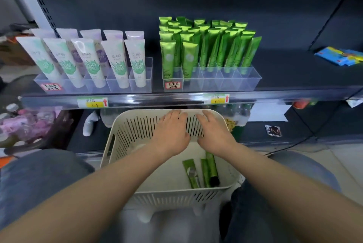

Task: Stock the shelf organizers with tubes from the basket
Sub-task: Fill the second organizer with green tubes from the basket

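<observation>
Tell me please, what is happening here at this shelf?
A person is stocking tubes. Both hands, left hand and right hand, rest flat on the far wall of the basket, holding nothing. A few green tubes lie in the basket. On the shelf, the right organizer is nearly full of green tubes, and the left organizer holds white tubes.

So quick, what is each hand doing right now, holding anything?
Left hand: open, palm down, fingers near the far rim of the basket, holding nothing.
Right hand: open, palm down beside it, holding nothing.
</observation>
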### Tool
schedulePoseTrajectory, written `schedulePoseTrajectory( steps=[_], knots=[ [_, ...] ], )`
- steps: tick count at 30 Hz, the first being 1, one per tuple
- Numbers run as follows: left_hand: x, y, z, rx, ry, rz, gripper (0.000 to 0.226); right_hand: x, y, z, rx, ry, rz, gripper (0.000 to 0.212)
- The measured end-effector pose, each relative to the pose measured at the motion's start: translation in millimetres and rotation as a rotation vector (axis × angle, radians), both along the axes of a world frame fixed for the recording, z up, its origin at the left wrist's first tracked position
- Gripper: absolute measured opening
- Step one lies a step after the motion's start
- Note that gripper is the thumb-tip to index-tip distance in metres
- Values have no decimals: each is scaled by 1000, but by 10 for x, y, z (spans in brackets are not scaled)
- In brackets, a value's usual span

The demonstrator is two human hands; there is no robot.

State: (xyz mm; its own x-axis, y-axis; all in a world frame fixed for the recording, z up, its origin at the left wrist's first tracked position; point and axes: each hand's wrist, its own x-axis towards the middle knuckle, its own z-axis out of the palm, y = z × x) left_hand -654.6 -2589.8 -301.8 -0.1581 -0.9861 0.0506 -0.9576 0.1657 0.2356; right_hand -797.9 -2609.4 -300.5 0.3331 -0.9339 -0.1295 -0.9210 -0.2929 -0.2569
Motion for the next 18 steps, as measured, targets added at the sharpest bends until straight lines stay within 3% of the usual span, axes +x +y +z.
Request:
schedulePoseTrajectory(
  steps=[9, 18],
  knots=[
    [-9, -68, -657, 253, 106, 34, 54, -45, -118, -673, 302, 62, -19, 61],
    [28, -227, -1226, 590, 112, 32, 57, -117, -341, -1099, 441, 235, -50, 49]
  ],
)
